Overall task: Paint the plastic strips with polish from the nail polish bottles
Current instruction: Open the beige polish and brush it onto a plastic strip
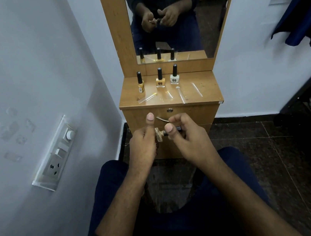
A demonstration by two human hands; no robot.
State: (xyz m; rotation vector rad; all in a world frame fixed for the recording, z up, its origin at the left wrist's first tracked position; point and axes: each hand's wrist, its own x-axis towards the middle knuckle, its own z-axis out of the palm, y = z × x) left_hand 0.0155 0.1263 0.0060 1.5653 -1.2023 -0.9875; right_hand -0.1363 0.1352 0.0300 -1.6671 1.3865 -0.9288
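Note:
My left hand grips a small beige nail polish bottle lying sideways, thumb stuck up. My right hand pinches the bottle's black cap between thumb and fingers. Both hands hover in front of the wooden dresser, above my lap. On the dresser top stand three bottles with black caps: a yellow one at the left, an orange-yellow one in the middle and a white one at the right. Several clear plastic strips lie in front of them, some with painted tips.
A mirror rises behind the dresser top and reflects my hands and the bottles. A metal drawer handle and a lock sit on the dresser front. A switch panel is on the left wall. Dark cloth hangs at the right.

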